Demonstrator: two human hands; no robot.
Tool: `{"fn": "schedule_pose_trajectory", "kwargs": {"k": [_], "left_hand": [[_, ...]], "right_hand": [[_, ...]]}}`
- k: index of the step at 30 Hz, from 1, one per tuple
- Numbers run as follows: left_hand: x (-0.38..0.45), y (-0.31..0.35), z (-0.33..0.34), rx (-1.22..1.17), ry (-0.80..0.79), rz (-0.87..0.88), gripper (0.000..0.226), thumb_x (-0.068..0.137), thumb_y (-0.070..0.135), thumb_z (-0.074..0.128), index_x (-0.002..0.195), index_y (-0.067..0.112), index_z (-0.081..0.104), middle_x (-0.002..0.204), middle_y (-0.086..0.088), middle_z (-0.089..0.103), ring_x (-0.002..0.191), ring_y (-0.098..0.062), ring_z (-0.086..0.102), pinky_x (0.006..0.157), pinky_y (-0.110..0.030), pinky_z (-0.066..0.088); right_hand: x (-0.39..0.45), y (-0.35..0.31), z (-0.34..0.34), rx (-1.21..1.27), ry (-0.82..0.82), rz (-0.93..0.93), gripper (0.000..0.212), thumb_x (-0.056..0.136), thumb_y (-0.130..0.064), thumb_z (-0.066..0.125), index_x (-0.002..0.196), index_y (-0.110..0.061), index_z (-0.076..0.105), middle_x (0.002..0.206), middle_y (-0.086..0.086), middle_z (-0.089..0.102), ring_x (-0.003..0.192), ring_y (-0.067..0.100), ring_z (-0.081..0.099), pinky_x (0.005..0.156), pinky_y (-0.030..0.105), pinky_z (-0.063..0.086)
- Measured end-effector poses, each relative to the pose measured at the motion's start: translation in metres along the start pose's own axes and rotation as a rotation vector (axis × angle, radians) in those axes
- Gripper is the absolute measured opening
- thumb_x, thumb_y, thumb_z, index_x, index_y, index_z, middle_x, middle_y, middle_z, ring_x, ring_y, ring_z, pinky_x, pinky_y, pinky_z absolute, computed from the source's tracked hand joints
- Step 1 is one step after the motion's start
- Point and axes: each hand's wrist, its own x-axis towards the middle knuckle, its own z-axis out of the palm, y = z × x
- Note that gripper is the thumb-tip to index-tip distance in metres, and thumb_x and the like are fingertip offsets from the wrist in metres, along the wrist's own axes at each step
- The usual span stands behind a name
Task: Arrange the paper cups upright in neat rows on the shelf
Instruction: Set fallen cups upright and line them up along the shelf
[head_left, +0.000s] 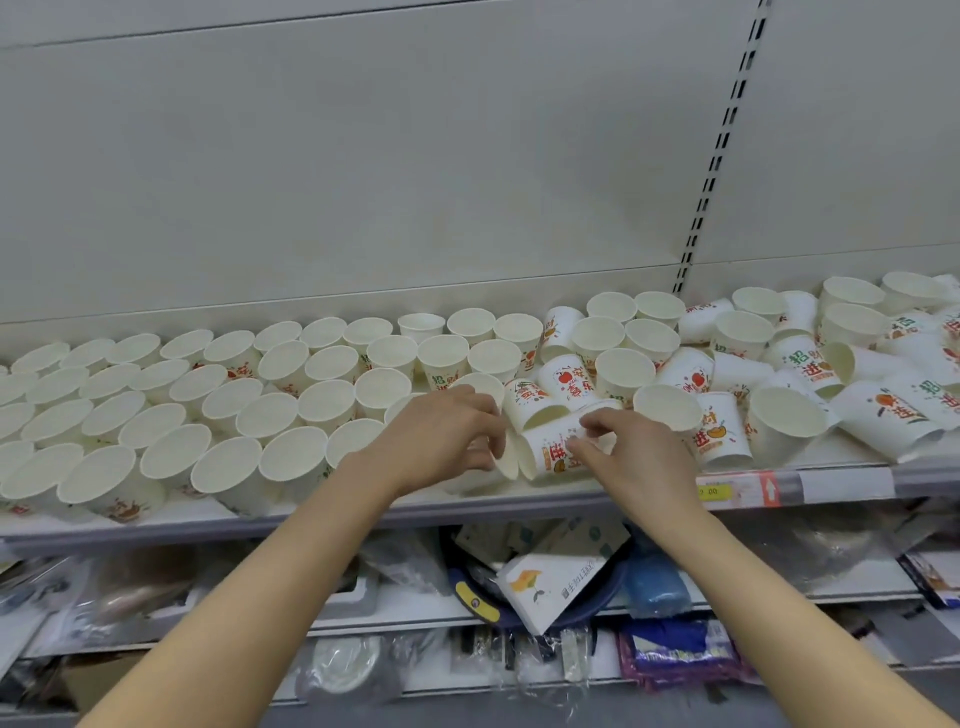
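Shelving is filling the whole view: a pale back panel (363, 182) with a slotted upright (719, 150) is rising behind the shelf (467, 501) that is carrying the paper cups. Upright cups (228, 410) are standing in close rows, rims touching, across the left half of that shelf, from the back panel to the front edge. Toppled cups (810, 374) are lying in a jumble over the right half, some on their sides, some leaning on each other, a few upright among them, printed with red, orange and green characters. Packaged goods (561, 582) are crowding the lower shelf underneath, blurred, so I cannot tell what most of them are.

Both bare forearms are reaching up from below to the meeting point of the rows and the jumble. One tipped cup (550, 449) is lying on its side near the front edge, its mouth pointing left. The left hand (441, 441) is curling its fingers at that cup's mouth end, grasping it there as far as I can see. The right hand (623, 452) is pinching the same cup's base end between thumb and fingertips. A yellow price tag (714, 491) is sitting on the shelf's front strip just right of the right wrist.
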Motion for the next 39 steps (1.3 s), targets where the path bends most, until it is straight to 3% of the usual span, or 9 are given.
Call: {"fn": "schedule_pose_trajectory", "kwargs": {"k": [8,14,18,21,25,28,31,36,39], "left_hand": [[-0.042,-0.009,0.013,-0.110,0.312,-0.179,0.007,0.084,0.036,0.072,0.086,0.032,0.067,0.091,0.016,0.064,0.091,-0.010,0.057,0.065,-0.033,0.050],[-0.053,-0.009,0.022,-0.081,0.380,-0.240,0.006,0.082,0.033,0.075,0.086,0.030,0.071,0.082,0.013,0.065,0.085,-0.014,0.055,0.059,-0.031,0.044],[-0.052,0.001,0.032,-0.099,0.438,-0.246,0.006,0.082,0.032,0.076,0.085,0.030,0.071,0.079,0.012,0.064,0.081,-0.016,0.056,0.054,-0.036,0.048],[-0.050,0.008,0.035,-0.184,0.401,-0.255,0.014,0.084,0.036,0.073,0.097,0.030,0.072,0.090,0.013,0.066,0.084,-0.012,0.056,0.062,-0.035,0.049],[-0.059,-0.004,0.032,-0.249,0.361,-0.255,0.026,0.079,0.037,0.077,0.104,0.032,0.071,0.099,0.014,0.065,0.087,-0.006,0.053,0.069,-0.030,0.045],[-0.061,-0.010,0.028,-0.152,0.321,-0.256,0.020,0.082,0.035,0.075,0.101,0.031,0.072,0.102,0.013,0.067,0.096,-0.013,0.053,0.069,-0.031,0.044],[-0.056,-0.008,0.027,-0.072,0.329,-0.244,0.011,0.084,0.035,0.074,0.093,0.030,0.075,0.093,0.012,0.069,0.095,-0.018,0.052,0.065,-0.030,0.042],[-0.051,0.005,0.039,-0.087,0.411,-0.278,0.012,0.083,0.038,0.074,0.090,0.029,0.077,0.086,0.011,0.071,0.088,-0.019,0.050,0.065,-0.030,0.039],[-0.051,0.012,0.048,-0.091,0.468,-0.280,0.012,0.081,0.036,0.076,0.088,0.026,0.078,0.084,0.008,0.072,0.084,-0.022,0.050,0.065,-0.032,0.040]], "right_hand": [[-0.002,-0.001,0.013,0.009,0.030,0.042,0.053,0.083,-0.041,0.068,0.128,-0.018,0.055,0.123,0.001,0.057,0.111,0.021,0.054,0.086,0.038,0.047],[0.001,-0.014,0.020,-0.029,-0.001,0.139,0.055,0.082,-0.043,0.067,0.129,-0.017,0.055,0.123,0.002,0.062,0.111,0.022,0.057,0.086,0.037,0.048],[-0.004,-0.017,0.026,0.030,0.020,0.225,0.040,0.080,-0.041,0.068,0.114,-0.021,0.062,0.108,-0.002,0.067,0.099,0.020,0.061,0.079,0.037,0.051],[-0.009,-0.016,0.028,0.233,0.045,0.258,0.021,0.077,-0.030,0.072,0.096,-0.024,0.066,0.088,-0.009,0.067,0.088,0.015,0.062,0.077,0.037,0.053],[-0.017,-0.020,0.027,0.349,0.141,0.125,0.012,0.074,-0.021,0.076,0.083,-0.026,0.070,0.076,-0.013,0.066,0.075,0.009,0.061,0.069,0.031,0.051],[-0.019,-0.025,0.031,0.182,0.209,-0.083,0.008,0.075,-0.026,0.076,0.082,-0.030,0.072,0.077,-0.015,0.067,0.079,0.012,0.058,0.072,0.036,0.049],[-0.021,-0.027,0.035,0.030,0.245,-0.254,0.006,0.077,-0.025,0.076,0.082,-0.027,0.073,0.079,-0.012,0.068,0.083,0.018,0.054,0.075,0.034,0.036],[-0.022,-0.017,0.038,-0.060,0.270,-0.294,0.008,0.075,-0.020,0.078,0.082,-0.023,0.074,0.082,-0.005,0.069,0.083,0.023,0.054,0.074,0.033,0.028],[-0.022,-0.015,0.038,-0.075,0.260,-0.342,0.007,0.076,-0.020,0.077,0.082,-0.021,0.074,0.081,-0.003,0.068,0.082,0.025,0.055,0.075,0.037,0.031]]}}
